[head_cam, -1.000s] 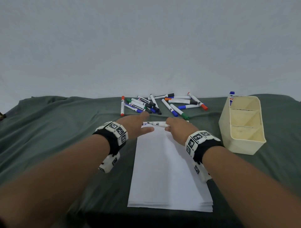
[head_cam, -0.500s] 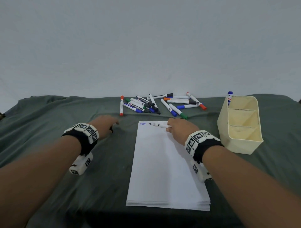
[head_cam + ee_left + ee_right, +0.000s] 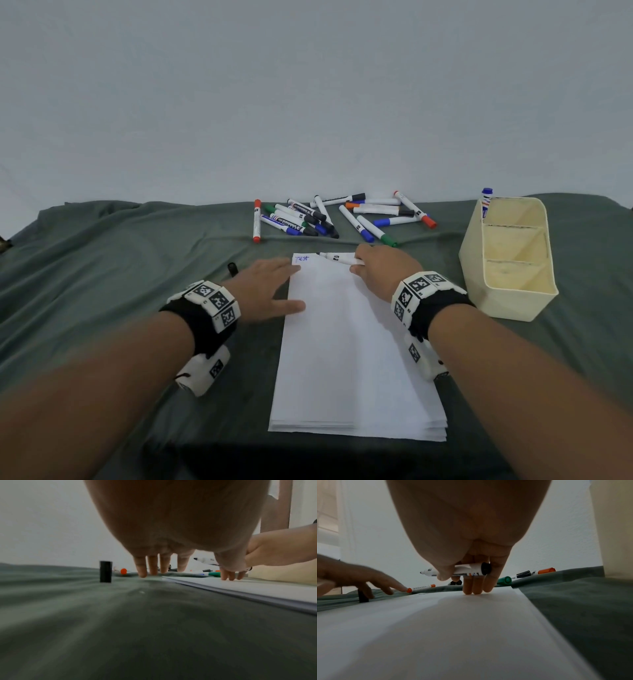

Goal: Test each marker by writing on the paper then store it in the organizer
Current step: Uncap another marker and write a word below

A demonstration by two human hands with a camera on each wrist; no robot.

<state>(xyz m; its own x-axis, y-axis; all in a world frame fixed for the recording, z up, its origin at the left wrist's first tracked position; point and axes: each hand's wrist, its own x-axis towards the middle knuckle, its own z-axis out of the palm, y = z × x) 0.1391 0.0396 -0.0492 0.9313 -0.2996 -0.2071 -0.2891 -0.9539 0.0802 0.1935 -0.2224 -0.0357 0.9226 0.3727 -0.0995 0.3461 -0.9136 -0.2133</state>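
Right hand (image 3: 383, 270) pinches uncapped marker (image 3: 337, 257) mid-barrel — light, stiff, slick; left hand (image 3: 270, 291) flat, empty, at paper (image 3: 352, 342) edge.

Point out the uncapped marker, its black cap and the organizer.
uncapped marker (image 3: 337, 258), head view, white barrel.
black cap (image 3: 105, 571), left wrist view, side wall.
organizer (image 3: 474, 263), head view, outer left wall.

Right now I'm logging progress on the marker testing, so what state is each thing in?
White marker in the right hand: uncapped, tip at the paper's top.
Black cap: off, upright on the cloth.
White paper stack: blue scribble at top corner.
Cream plastic organizer: one blue-capped marker inside.
Loose marker pile: capped, lying flat.
Left hand: flat, fingers straight.
Right hand: grip on marker.
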